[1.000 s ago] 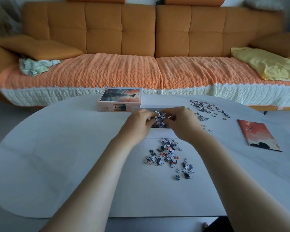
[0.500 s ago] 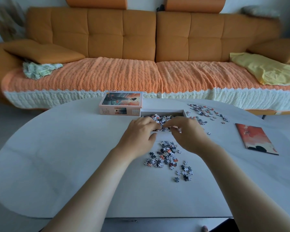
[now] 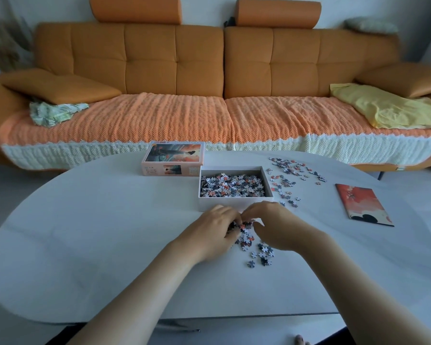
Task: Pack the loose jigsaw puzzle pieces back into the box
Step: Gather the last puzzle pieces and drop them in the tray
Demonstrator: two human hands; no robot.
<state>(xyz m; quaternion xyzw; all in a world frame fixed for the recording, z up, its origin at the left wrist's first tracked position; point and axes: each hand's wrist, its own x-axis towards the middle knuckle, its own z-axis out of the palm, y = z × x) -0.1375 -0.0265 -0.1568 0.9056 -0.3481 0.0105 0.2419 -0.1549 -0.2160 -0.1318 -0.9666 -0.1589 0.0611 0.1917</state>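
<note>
A pale, rounded table [image 3: 110, 245] stands in front of the sofa. Toward its far side sits an open white box [image 3: 234, 206], well filled with jigsaw pieces, and touching its far left corner is the box lid [image 3: 173, 159], picture side up. To the right of the box a loose scatter of pieces [image 3: 288, 176] spreads across the top. Further right, well apart, a thin printed card [image 3: 362, 204] lies flat; it looks like the reference picture, though I can't be sure. Nearer, just in front of the box, a smaller heap of pieces [image 3: 253, 245] lies on the table, partly covered by two hands.
</note>
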